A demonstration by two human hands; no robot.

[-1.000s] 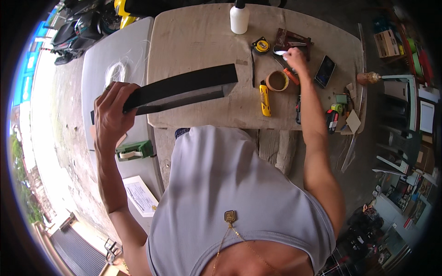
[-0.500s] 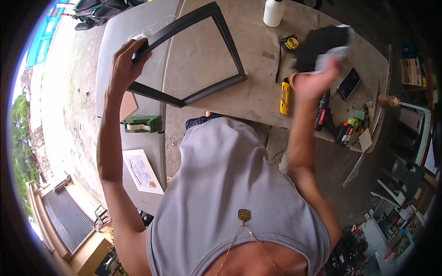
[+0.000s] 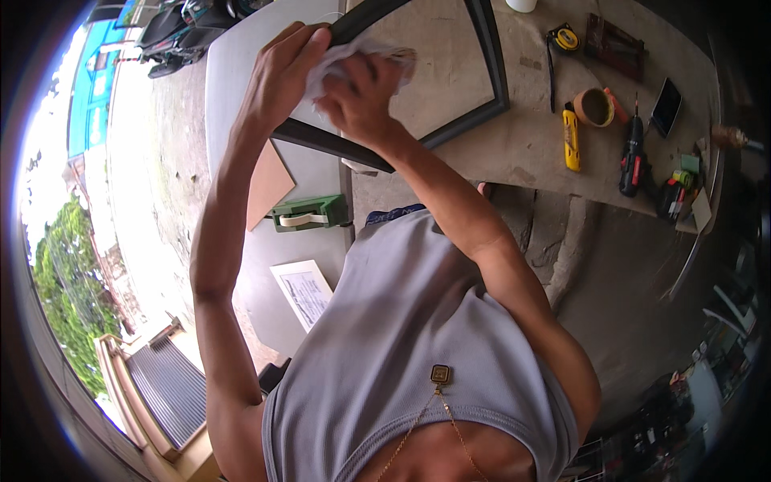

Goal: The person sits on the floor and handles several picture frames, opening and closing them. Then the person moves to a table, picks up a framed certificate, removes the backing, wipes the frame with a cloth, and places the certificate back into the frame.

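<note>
A black rectangular picture frame (image 3: pixel 491 60) is held up at a tilt over the tables. My left hand (image 3: pixel 285 76) is closed around its left side, fingers wrapped over the bar. Against the inside of the frame, close to the left hand, my right hand (image 3: pixel 363 95) presses a crumpled whitish cloth (image 3: pixel 399 63). Its fingers are bent into the cloth. Whether a clear pane fills the frame I cannot tell.
On the brown table lie a tape measure (image 3: pixel 564 38), yellow box cutter (image 3: pixel 571 140), round cup-like container (image 3: pixel 593 108), power drill (image 3: pixel 632 161) and phone (image 3: pixel 666 107). A green tape dispenser (image 3: pixel 337 210) and a printed certificate (image 3: pixel 305 291) rest on the grey table, left.
My right hand has swung left from over the tools to the frame, bringing the cloth. The round container and a dark brown piece now show on the table. The view has shifted.
</note>
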